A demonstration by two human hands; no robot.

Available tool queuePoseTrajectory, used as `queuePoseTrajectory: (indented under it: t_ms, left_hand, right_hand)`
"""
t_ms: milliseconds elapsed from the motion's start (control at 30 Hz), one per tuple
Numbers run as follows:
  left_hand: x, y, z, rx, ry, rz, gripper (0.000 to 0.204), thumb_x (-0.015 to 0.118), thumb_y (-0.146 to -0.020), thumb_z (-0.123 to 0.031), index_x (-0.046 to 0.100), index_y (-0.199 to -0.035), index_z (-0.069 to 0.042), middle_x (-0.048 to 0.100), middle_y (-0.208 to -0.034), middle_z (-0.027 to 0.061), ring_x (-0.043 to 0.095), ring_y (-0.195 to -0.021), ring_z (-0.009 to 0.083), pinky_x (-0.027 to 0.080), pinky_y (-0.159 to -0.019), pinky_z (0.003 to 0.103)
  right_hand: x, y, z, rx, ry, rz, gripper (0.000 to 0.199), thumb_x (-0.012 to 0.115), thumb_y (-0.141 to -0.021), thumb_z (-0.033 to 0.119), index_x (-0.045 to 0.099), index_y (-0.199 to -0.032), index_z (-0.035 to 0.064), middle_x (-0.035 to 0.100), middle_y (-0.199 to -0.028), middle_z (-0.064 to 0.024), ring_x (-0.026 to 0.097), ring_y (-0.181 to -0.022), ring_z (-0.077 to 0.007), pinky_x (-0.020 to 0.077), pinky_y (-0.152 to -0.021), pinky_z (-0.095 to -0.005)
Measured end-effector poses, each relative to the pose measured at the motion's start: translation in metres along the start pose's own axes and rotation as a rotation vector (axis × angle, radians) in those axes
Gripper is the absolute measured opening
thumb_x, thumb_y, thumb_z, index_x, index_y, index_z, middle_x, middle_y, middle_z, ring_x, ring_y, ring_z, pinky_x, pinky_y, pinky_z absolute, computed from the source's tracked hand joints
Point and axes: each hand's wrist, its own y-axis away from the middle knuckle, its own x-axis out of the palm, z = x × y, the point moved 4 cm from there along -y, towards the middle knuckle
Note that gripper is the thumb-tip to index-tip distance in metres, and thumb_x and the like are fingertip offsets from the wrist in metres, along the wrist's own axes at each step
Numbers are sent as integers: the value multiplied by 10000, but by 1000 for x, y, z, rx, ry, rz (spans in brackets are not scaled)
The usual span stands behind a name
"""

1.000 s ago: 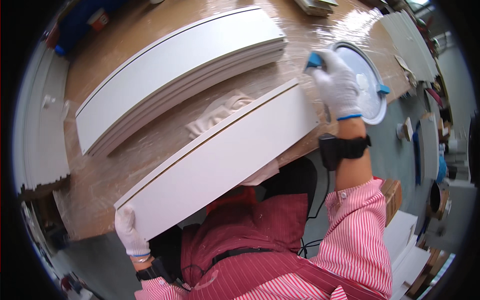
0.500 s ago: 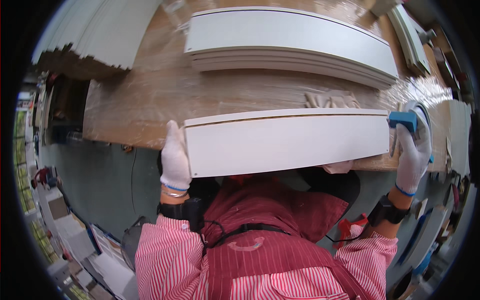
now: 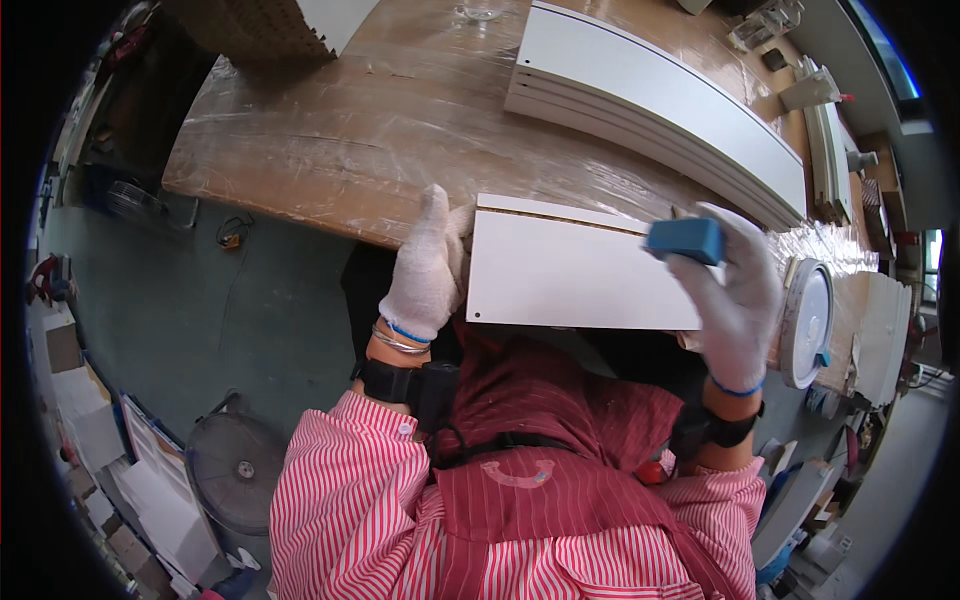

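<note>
Blue block [image 3: 687, 241] moved left; white panel [image 3: 570, 265] lies between the hands [image 3: 418, 278] [image 3: 742, 305].

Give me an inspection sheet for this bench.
Surface: brown table under clear, wrinkled film
Job's things: white panel at the near edge; blue block by its right end, contact unclear
Clutter: stacked white panels beyond; round pale lid at right
Hands: left hand gloved, at panel's left end, grip unclear; right hand gloved, grips block
Cables: thin dark cord on floor, left
Surroundings: grey-green floor; dark round object, lower left
</note>
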Motion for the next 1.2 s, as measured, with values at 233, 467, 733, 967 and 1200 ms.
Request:
queuePoseTrajectory:
  t_ms: [233, 467, 733, 967, 1200]
  left_hand:
    - [-3, -1, -2, -49, 102, 112, 1059, 164, -963, -787, 429, -1426, 127, 597, -1332, 229, 597, -1210, 286, 463, -1039, 361]
    - [-13, -4, 2, -100, 126, 130, 1031, 141, -970, -779, 445, -1436, 89, 633, -1264, 175, 630, -1120, 228, 501, -961, 327]
    - [-8, -1, -4, -139, 96, 188, 1039, 140, -954, -804, 486, -1411, 62, 670, -1141, 99, 648, -900, 122, 523, -700, 252]
    - [-6, -1, -4, -154, 93, 108, 1019, 124, -957, -800, 498, -1417, 29, 665, -1112, 75, 635, -855, 123, 520, -672, 248]
    - [-2, 1, -6, -167, 126, -7, 1015, 141, -964, -792, 496, -1413, 46, 668, -1144, 92, 643, -895, 141, 524, -733, 264]
  right_hand:
    - [90, -36, 39, -256, 229, 181, 421, 791, -773, 56, 677, -1178, 51, 709, -1097, -123, 684, -962, -261, 536, -862, -345]
    - [133, -51, 53, -580, 442, 325, 354, 760, -784, 99, 673, -1125, 70, 713, -1045, -126, 660, -976, -350, 524, -866, -433]
    - [142, -54, 53, -615, 551, 302, 340, 765, -780, 105, 677, -1108, 93, 715, -1027, -106, 663, -953, -333, 523, -845, -426]
    - [145, -53, 54, -653, 606, 284, 348, 771, -764, 97, 680, -1099, 107, 720, -1022, -81, 664, -964, -307, 524, -837, -420]
    - [148, -49, 56, -688, 598, 359, 347, 764, -765, 88, 680, -1101, 116, 721, -1020, -76, 662, -970, -311, 520, -842, -427]
